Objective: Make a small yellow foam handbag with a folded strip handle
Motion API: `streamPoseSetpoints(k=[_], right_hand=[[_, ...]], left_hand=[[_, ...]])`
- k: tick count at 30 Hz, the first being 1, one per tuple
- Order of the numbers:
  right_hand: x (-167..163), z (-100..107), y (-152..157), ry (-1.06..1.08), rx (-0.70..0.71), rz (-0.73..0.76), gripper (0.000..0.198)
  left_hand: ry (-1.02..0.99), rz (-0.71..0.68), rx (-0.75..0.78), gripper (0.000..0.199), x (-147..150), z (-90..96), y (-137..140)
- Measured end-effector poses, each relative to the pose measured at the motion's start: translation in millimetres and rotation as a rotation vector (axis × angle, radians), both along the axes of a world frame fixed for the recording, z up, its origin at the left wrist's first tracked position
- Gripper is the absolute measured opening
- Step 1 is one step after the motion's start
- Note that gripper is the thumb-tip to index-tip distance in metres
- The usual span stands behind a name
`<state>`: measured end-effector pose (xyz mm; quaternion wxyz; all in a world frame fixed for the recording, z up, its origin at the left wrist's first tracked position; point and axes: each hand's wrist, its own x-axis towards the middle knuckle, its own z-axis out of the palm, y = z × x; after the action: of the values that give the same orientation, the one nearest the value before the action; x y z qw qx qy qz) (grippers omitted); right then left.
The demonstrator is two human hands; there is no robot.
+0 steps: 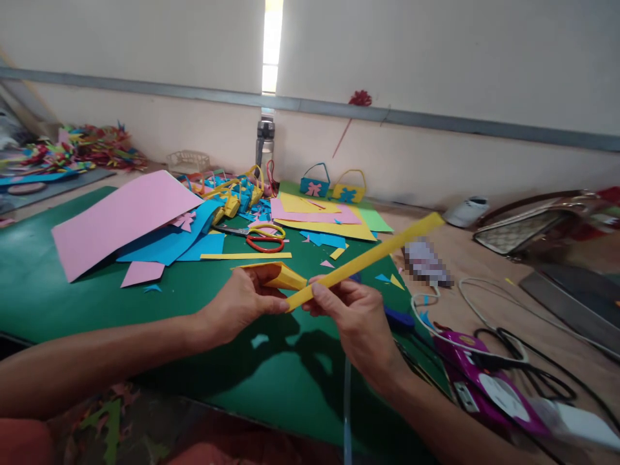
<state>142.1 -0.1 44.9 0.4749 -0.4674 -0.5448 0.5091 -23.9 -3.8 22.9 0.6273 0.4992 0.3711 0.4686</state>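
My left hand point(245, 303) is closed around a small folded yellow paper bag point(285, 278), held above the green mat point(194, 352). Between the thumb and fingers of my right hand point(356, 310) is a long yellow paper strip point(387, 247), slanting up to the right. The strip's lower end meets the bag's edge at my left thumb; whether the two are stuck together I cannot tell. Behind my hands lie another yellow strip point(247, 256) and scissors point(264, 239) with red and yellow handles. A blue glue gun point(400, 318) is partly hidden by my right hand.
Pink sheets point(126, 219) and blue sheets point(194, 248) lie left, beside a heap of small paper bags point(237, 197). Two finished bags point(349, 187) stand by the wall. Right are cables point(508, 352), a purple device point(489, 381) and a handbag point(527, 226). A bottle point(265, 145) stands behind.
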Motion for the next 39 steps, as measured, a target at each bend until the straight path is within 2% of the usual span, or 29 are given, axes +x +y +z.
streamPoseSetpoints(k=[6, 10, 13, 16, 21, 28, 39], right_hand=[[8, 7, -6, -0.302, 0.100, 0.045, 0.017], [12, 5, -6, -0.468, 0.215, 0.115, 0.016], [12, 6, -9, -0.542, 0.249, 0.171, 0.017], [11, 10, -12, -0.519, 0.283, 0.141, 0.018], [12, 14, -10, -0.400, 0.401, -0.087, 0.016], [10, 9, -7, -0.330, 0.391, -0.070, 0.016], [9, 7, -8, -0.352, 0.400, -0.096, 0.020]], left_hand=[[0.003, -0.024, -0.053, 0.023, 16, 5.0, -5], [-0.005, 0.012, -0.120, 0.024, 17, 4.9, -6], [0.018, 0.013, -0.139, 0.026, 16, 5.2, -6], [0.027, 0.034, -0.175, 0.026, 14, 5.5, -7], [-0.021, -0.070, -0.186, 0.025, 10, 5.2, -9], [-0.029, -0.146, -0.187, 0.023, 8, 6.0, -10], [-0.034, -0.202, -0.176, 0.025, 9, 7.6, -13]])
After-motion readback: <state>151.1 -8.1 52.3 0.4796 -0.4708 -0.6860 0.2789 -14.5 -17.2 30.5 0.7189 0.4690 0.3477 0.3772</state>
